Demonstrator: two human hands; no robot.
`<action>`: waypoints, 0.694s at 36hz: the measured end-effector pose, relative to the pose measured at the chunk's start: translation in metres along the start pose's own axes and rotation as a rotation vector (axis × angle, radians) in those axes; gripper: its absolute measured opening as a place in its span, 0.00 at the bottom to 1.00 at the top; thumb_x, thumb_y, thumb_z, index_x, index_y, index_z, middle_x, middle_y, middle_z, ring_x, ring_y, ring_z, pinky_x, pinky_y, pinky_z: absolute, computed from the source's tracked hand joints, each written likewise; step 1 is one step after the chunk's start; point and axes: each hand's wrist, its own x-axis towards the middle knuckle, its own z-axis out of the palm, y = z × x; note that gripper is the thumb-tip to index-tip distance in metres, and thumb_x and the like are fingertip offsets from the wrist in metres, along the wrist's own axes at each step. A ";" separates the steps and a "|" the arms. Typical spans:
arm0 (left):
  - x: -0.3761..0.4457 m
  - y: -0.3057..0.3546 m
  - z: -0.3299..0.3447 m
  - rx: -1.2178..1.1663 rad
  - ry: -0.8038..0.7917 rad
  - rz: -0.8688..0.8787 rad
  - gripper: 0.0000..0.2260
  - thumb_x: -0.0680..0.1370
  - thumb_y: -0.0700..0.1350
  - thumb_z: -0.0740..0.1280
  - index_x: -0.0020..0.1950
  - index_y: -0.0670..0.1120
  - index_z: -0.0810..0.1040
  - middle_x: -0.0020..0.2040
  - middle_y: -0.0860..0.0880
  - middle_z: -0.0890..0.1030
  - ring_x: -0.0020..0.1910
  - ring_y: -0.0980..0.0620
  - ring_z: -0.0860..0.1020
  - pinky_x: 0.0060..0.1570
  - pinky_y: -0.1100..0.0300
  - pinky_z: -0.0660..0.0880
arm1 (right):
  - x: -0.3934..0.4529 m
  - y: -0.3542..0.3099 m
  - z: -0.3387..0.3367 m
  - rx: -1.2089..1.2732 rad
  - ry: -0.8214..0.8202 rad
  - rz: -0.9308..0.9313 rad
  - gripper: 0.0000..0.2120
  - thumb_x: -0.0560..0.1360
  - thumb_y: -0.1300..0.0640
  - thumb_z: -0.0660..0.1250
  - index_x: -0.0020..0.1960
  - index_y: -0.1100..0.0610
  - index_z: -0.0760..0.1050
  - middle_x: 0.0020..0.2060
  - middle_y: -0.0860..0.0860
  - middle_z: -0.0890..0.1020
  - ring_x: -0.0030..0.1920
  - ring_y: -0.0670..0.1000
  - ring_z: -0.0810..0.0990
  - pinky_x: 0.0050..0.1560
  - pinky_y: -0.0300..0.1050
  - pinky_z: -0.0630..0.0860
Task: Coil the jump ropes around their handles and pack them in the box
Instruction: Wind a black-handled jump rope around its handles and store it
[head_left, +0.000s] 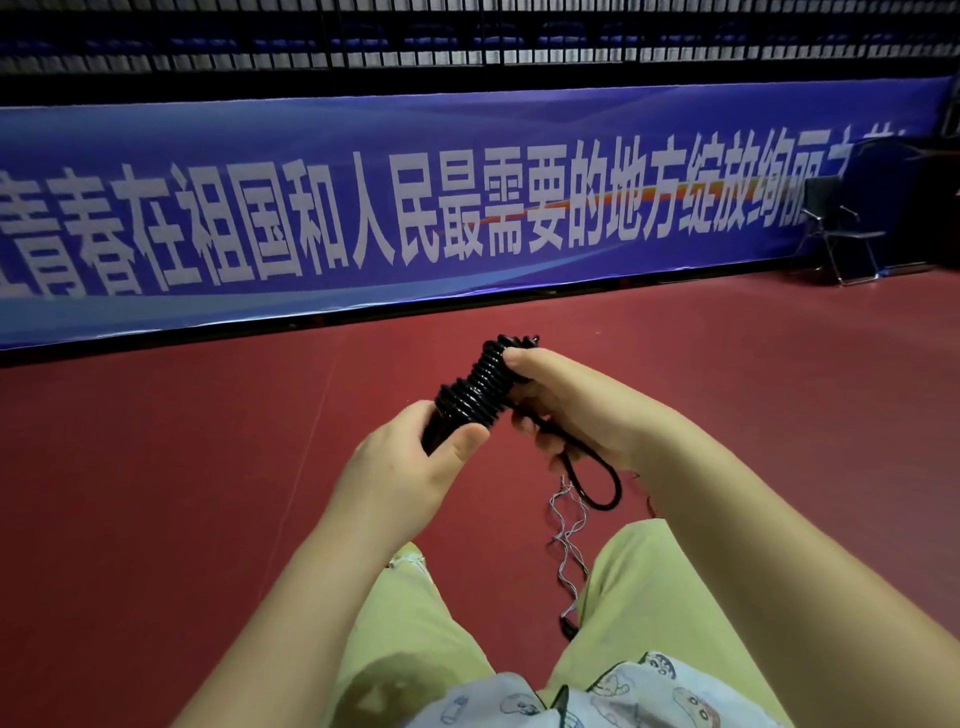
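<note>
A black jump rope (478, 387) is wound in tight coils around its black handles, held in mid-air above the red floor. My left hand (400, 467) grips the lower end of the handles, thumb up against the coils. My right hand (566, 405) closes on the upper part of the coil, thumb on top. A short loose loop of black rope (605, 491) hangs below my right hand. No box is in view.
A thin twisted grey cord (569, 540) lies on the red floor (208, 493) between my legs in pale green trousers (649, 597). A long blue banner (467, 208) lines the wall ahead. A black folding chair (841, 234) stands at the far right.
</note>
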 end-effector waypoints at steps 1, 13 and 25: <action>0.000 0.000 -0.003 0.017 0.018 0.025 0.34 0.62 0.78 0.47 0.46 0.52 0.74 0.34 0.53 0.75 0.37 0.51 0.75 0.37 0.54 0.70 | -0.001 -0.002 -0.001 0.007 -0.025 -0.007 0.28 0.67 0.31 0.55 0.49 0.53 0.75 0.32 0.47 0.70 0.26 0.45 0.67 0.29 0.40 0.69; -0.003 0.026 -0.038 -0.120 -0.133 0.062 0.24 0.59 0.65 0.69 0.52 0.60 0.74 0.43 0.59 0.80 0.42 0.62 0.78 0.42 0.56 0.74 | -0.027 -0.019 0.002 -0.095 0.062 -0.425 0.21 0.65 0.36 0.58 0.36 0.54 0.64 0.25 0.42 0.64 0.25 0.41 0.59 0.28 0.36 0.58; -0.013 0.025 -0.014 -1.082 -0.955 0.170 0.27 0.70 0.63 0.71 0.57 0.42 0.79 0.43 0.46 0.82 0.39 0.49 0.82 0.40 0.55 0.78 | -0.042 -0.027 0.016 -0.102 -0.053 -0.674 0.38 0.65 0.25 0.60 0.48 0.61 0.74 0.33 0.49 0.77 0.30 0.53 0.77 0.31 0.35 0.70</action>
